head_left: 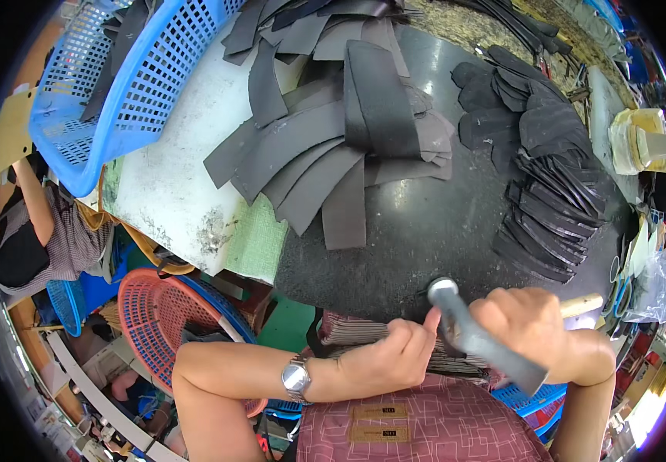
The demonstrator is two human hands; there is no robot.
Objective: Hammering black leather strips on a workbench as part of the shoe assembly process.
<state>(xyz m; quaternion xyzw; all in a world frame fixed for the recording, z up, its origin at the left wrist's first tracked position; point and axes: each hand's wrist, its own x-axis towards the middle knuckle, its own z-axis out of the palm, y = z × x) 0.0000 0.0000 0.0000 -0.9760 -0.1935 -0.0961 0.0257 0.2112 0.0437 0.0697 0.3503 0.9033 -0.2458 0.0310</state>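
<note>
My right hand (522, 327) is wrapped round a hammer (495, 345), whose pale wooden handle sticks out on the right. The hammer's round shiny face is over the near edge of the dark work board (418, 239), close to my left fingertips. My left hand (394, 354), with a watch on its wrist, has its fingers curled together at that edge. Whatever it may be holding is hidden. Beyond my hands lies a spread pile of dark grey flat strips (302, 165). On the right are a stack of narrow, shiny curved black strips (552, 219) and rounded black pieces (552, 127).
A blue plastic basket (148, 92) with dark pieces stands at the far left, on a white board (171, 200). Below it is a red basket (144, 323). A white tub (641, 142) and scissors (622, 292) are at the right. Another person (48, 231) is at the left.
</note>
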